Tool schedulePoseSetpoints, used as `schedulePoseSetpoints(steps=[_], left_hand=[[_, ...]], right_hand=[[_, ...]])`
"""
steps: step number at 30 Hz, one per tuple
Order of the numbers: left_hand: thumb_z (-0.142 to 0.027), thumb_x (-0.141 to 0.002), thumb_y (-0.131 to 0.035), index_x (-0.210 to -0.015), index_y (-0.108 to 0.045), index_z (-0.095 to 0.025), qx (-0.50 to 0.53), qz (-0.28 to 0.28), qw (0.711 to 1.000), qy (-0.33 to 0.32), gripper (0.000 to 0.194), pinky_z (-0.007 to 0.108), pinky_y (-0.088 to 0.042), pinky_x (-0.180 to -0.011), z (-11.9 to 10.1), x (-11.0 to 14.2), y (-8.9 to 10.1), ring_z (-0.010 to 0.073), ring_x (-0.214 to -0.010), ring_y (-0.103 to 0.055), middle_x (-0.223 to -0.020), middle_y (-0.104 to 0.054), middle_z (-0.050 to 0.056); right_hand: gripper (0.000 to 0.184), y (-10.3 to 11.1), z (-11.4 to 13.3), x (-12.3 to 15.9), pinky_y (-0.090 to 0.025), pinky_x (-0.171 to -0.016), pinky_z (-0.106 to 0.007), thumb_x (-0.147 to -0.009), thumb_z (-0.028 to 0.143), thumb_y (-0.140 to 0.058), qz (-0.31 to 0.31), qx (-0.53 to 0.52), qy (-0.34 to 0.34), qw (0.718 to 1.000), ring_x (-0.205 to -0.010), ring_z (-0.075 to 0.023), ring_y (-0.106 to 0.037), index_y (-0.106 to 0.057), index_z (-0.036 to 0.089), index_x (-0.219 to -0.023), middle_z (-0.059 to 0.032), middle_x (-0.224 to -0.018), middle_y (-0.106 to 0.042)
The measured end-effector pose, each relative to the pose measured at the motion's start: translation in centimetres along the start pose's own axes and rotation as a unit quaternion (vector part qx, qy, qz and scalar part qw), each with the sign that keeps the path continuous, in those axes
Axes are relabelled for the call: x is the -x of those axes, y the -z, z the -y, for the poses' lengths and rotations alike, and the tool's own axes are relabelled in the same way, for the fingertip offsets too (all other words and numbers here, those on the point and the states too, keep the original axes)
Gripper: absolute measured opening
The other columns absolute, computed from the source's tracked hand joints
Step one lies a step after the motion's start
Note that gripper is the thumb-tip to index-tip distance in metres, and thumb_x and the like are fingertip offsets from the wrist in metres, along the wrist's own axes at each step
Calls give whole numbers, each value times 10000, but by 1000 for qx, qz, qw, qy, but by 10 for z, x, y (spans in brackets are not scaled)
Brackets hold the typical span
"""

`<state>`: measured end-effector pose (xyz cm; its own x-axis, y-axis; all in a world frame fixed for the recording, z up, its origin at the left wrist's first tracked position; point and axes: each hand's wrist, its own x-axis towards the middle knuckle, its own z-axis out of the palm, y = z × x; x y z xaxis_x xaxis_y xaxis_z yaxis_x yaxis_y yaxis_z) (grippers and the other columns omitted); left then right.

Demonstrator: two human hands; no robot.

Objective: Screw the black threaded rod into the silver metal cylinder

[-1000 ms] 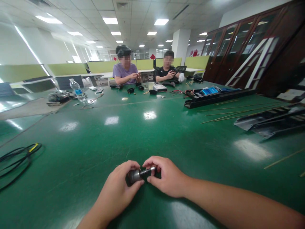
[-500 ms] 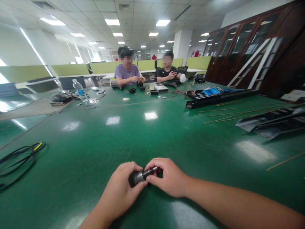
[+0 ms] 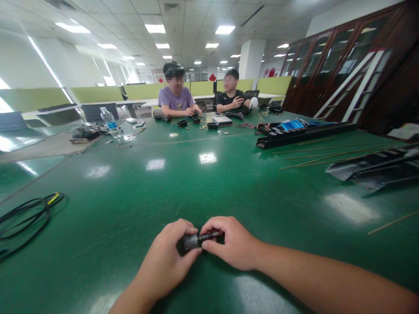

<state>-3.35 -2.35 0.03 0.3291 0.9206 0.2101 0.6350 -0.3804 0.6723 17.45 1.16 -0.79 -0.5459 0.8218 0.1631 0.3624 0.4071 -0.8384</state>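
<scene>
Both of my hands hold a small metal cylindrical part (image 3: 198, 240) low over the green table, with a dark body and a thin shaft pointing right. My left hand (image 3: 166, 255) wraps the thicker end and hides most of it. My right hand (image 3: 229, 242) pinches the thin end between thumb and fingers. The fingertips of my two hands nearly meet over the part.
The green-topped table (image 3: 131, 192) spreads ahead. A black cable coil (image 3: 28, 222) lies left, and thin wooden rods (image 3: 327, 156) and black cable trunking (image 3: 306, 135) lie right. Two seated people (image 3: 176, 91) work at the far side among small black parts.
The part and my hands have shifted slightly right, and the part now lies nearer to level. The far person in the purple shirt sits more upright.
</scene>
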Motion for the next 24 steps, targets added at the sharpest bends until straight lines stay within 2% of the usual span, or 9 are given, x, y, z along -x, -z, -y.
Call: schedulePoseSetpoints(steps=[5, 10, 24], left_hand=[[-128, -776, -692, -978, -583, -244, -10, -4, 1000, 0, 257, 316, -453, -847, 0, -1, 0, 190, -941, -605, -998, -631, 1], [-180, -785, -715, -968, -605, -254, -8, 7, 1000, 7, 226, 304, -456, -816, -2, -1, 0, 182, -900, -614, -961, -647, -15], [-200, -800, -707, -990, -624, -263, -1, 0, 1000, -5, 217, 299, -462, -812, 0, -1, 4, 180, -893, -621, -957, -662, -14]], right_hand=[[133, 0, 1, 0, -439, -651, -235, -776, 208, -673, 5, 10, 1, 1000, -707, -135, -605, -701, 198, -906, 12, -797, -677], [159, 1, 1, 1, -446, -667, -239, -786, 217, -678, 9, 9, 8, 1000, -712, -134, -614, -724, 202, -937, 7, -817, -696], [107, 1, 1, -1, -418, -662, -239, -796, 240, -693, -3, 13, 12, 1000, -715, -131, -600, -732, 198, -886, 12, -783, -684]])
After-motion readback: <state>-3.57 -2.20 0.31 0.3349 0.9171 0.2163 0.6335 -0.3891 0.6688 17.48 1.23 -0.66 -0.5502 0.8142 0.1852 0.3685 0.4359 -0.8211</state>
